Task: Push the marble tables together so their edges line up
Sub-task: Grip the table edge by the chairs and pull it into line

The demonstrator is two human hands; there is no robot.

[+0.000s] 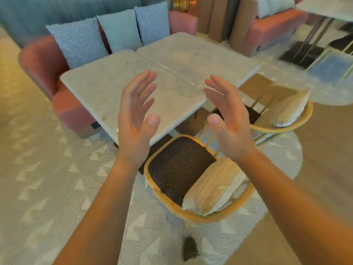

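Status: task looks ~done. Left marble table (107, 87) and right marble table (191, 52) sit butted together, only a thin seam (168, 68) btwn them, no visible gap along the part in view. At the sofa (44, 60) side the two far edges read roughly as one line. Near end can't be confirmed: the right table's front corner is hidden behind the right hand (229, 119), and the frame is motion-blurred, so a small offset there is possible. What's left, as a guess: check that near corner, nudge if it steps out. Both hands are up in the air over the tables' near edge and the chair (179, 165), palms facing each other, well apart. Left hand (137, 115) is in front of the left table, fingers (147, 77) straight and spread, thumb out. Right hand mirrors it. Both released, gripping nothing; neither seems to touch a table, tho depth is hard to judge from this angle. Forearms reach fwd from the bottom corners.
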